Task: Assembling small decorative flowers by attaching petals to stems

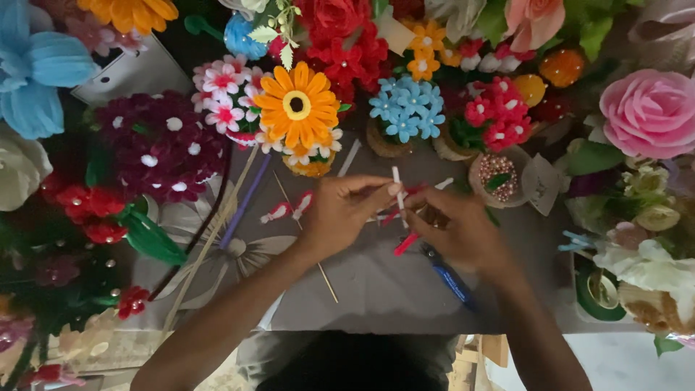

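My left hand (342,210) and my right hand (452,228) meet over a grey table (384,289). The left fingers pinch a thin white stick (397,185) that stands nearly upright. The right fingers grip red and white pipe cleaners (405,242) that touch the stick's lower end. A small red and white petal piece (288,209) lies just left of my left hand.
Handmade flowers ring the table: an orange sunflower (297,105), blue blossoms (407,107), a dark purple bunch (161,145), a pink rose (649,110). Long sticks (217,232) lie at the left. A blue-handled tool (450,279) lies under my right wrist. Green tape (597,297) sits at the right.
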